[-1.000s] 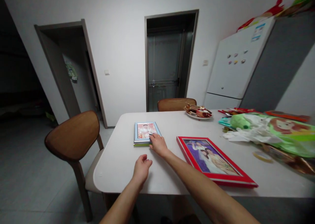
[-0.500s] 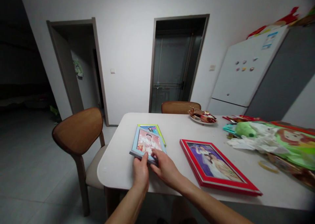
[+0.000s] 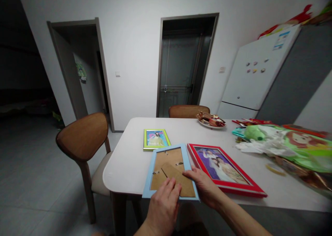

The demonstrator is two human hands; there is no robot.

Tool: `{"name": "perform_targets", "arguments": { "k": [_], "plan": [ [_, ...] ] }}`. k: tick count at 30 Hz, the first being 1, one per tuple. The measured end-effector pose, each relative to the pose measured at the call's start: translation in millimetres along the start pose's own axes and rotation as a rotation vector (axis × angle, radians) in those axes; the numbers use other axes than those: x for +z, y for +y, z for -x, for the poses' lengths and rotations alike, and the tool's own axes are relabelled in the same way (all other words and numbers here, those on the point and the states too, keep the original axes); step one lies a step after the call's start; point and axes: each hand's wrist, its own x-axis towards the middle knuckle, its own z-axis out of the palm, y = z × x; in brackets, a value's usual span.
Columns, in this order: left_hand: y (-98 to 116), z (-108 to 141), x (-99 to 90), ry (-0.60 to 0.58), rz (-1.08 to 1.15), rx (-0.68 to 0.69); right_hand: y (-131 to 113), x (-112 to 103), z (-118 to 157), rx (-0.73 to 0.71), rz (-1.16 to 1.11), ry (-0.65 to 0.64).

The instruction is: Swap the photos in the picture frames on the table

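A light-blue picture frame (image 3: 185, 166) is held with its brown backing towards me, showing several metal clips and a slanted stand flap. My right hand (image 3: 204, 187) grips its right edge, thumb on the back. The fingers of my left hand (image 3: 164, 204) are bent over the lower edge onto the backing and flap; its thumb is hidden. Just beyond lies a yellow-green picture frame (image 3: 156, 139), face up. To the right, a red picture frame (image 3: 223, 166) with a photo of people rests on the table, close to my right hand.
The white table (image 3: 127, 160) has a rounded left corner. A dish (image 3: 212, 121) of wrapped items stands at the back. Bags and crumpled tissue (image 3: 261, 144) cover the right side. Wooden chairs stand left (image 3: 84, 139) and behind (image 3: 189, 111); a fridge (image 3: 249, 80) is beyond.
The blue frame was lifted off the yellow-green one, brought nearer and to the right, and turned over to show its back. The yellow-green frame is now uncovered.
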Motion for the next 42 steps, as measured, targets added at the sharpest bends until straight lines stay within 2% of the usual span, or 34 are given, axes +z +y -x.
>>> {"name": "perform_targets", "arguments": {
  "k": [3, 7, 11, 16, 19, 22, 31, 35, 39, 41, 42],
  "plan": [
    [3, 4, 8.3, -0.054, -0.076, -0.017, 11, -14, -8, 0.031, 0.165, -0.031],
    [4, 6, 11.2, -0.155, -0.048, -0.063, 23, -26, -24, -0.072, 0.624, 0.087],
    [-3, 10, 2.1, -0.245, 0.066, -0.112, 30, -33, -31, -0.151, 1.113, 0.181],
    [-18, 21, -12.3, -0.243, 0.020, -0.235, 33, -34, -32, -0.185, 1.362, 0.177],
    [-23, 26, -15.1, -0.229, -0.001, -0.257, 33, -34, -37, -0.254, 1.430, 0.179],
    [-25, 29, -13.8, -0.213, 0.004, -0.252, 32, -31, -46, -0.322, 1.455, 0.126],
    [-32, 27, -9.6, -0.217, 0.050, -0.261, 33, -11, -59, -0.276, 1.591, 0.223],
    [-33, 27, -10.3, -0.206, 0.078, -0.257, 31, -9, -59, -0.261, 1.654, 0.240],
    [-33, 27, -11.4, -0.201, 0.098, -0.262, 26, -10, -51, -0.288, 1.608, 0.257],
    [-34, 28, -11.6, -0.196, 0.110, -0.264, 24, -7, -42, -0.372, 1.545, 0.173],
    [-35, 28, -11.5, -0.191, 0.115, -0.267, 23, -5, -37, -0.429, 1.502, 0.075]
  ]
}}
